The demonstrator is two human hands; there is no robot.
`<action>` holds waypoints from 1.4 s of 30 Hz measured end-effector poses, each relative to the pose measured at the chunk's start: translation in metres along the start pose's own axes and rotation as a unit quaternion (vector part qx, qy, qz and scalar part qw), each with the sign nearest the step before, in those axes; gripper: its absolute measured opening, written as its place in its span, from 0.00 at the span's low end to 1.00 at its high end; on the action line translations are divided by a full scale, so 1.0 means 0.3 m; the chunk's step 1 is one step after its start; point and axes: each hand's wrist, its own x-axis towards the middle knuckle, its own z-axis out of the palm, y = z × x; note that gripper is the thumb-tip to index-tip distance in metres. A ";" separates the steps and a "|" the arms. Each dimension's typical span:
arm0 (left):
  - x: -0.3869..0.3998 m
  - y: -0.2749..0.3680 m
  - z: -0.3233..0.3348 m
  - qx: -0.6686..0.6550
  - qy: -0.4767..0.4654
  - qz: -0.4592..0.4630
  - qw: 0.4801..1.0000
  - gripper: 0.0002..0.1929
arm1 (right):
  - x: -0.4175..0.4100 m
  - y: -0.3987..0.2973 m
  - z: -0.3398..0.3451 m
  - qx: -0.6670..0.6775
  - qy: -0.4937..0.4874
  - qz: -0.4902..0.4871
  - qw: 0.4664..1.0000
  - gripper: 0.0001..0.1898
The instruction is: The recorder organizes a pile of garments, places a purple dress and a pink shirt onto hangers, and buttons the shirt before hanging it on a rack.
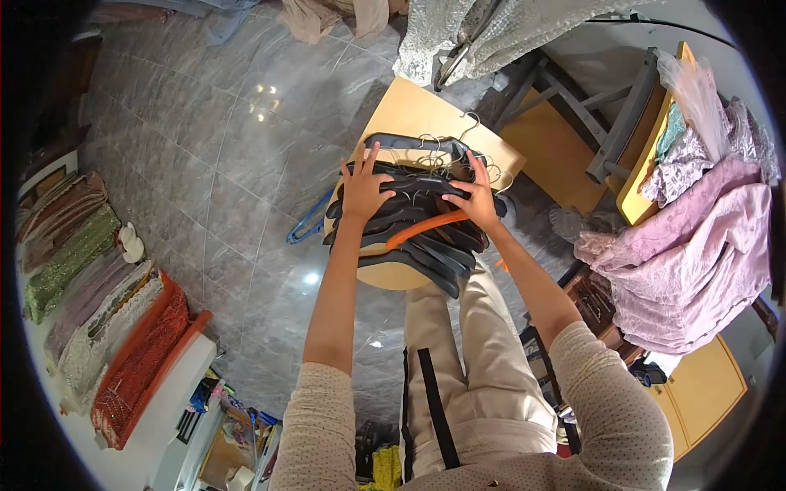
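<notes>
A pile of black clothes hangers point(399, 218) with metal hooks lies on a light wooden board point(424, 110) in front of me. My left hand point(366, 187) rests on the pile's left side, fingers spread, touching the hangers. On the right side my right hand point(478, 191) lies over the hangers, its fingers also spread. Whether either hand grips a hanger cannot be told. An orange hanger point(424, 228) slants across the black ones, close below my right hand. The blue hanger point(310, 218) sticks out at the board's left edge.
Pink lace garments point(688, 251) drape over a yellow tabletop point(638, 196) at the right. Silvery sequined fabric point(516, 43) hangs beyond the board. Folded garments, with a red one point(147, 362) nearest, line a white surface point(178, 374) at the left. Grey tiles point(245, 159) cover the floor.
</notes>
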 end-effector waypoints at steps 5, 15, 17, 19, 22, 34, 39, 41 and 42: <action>-0.011 -0.009 -0.073 0.046 -0.002 -0.006 0.999 0.15 | 0.022 -0.067 -0.005 -0.068 -0.033 -0.003 0.997 0.19; -0.131 0.007 -0.131 0.059 0.038 0.001 0.998 0.17 | -0.041 -0.198 -0.021 -0.136 -0.005 -0.022 0.990 0.16; -0.154 0.031 -0.151 0.062 0.033 -0.001 0.998 0.19 | -0.067 -0.219 -0.038 -0.134 0.000 -0.019 0.991 0.16; -0.184 0.035 -0.166 0.058 0.052 0.005 0.997 0.19 | -0.087 -0.251 -0.045 -0.138 0.030 -0.030 0.989 0.15; -0.218 0.043 -0.185 0.050 0.080 0.025 0.995 0.18 | -0.122 -0.291 -0.060 -0.144 0.068 -0.030 0.987 0.16; -0.372 0.235 -0.332 0.040 0.140 0.094 0.985 0.16 | -0.342 -0.456 -0.243 -0.189 0.162 -0.035 0.968 0.16; -0.446 0.373 -0.460 0.039 0.193 0.167 0.966 0.16 | -0.436 -0.566 -0.402 -0.216 0.212 -0.059 0.951 0.15; -0.483 0.454 -0.520 0.032 0.185 0.177 0.966 0.15 | -0.489 -0.606 -0.478 -0.224 0.235 -0.061 0.944 0.16; -0.505 0.487 -0.551 0.034 0.187 0.185 0.964 0.15 | -0.512 -0.641 -0.520 -0.221 0.246 -0.063 0.942 0.16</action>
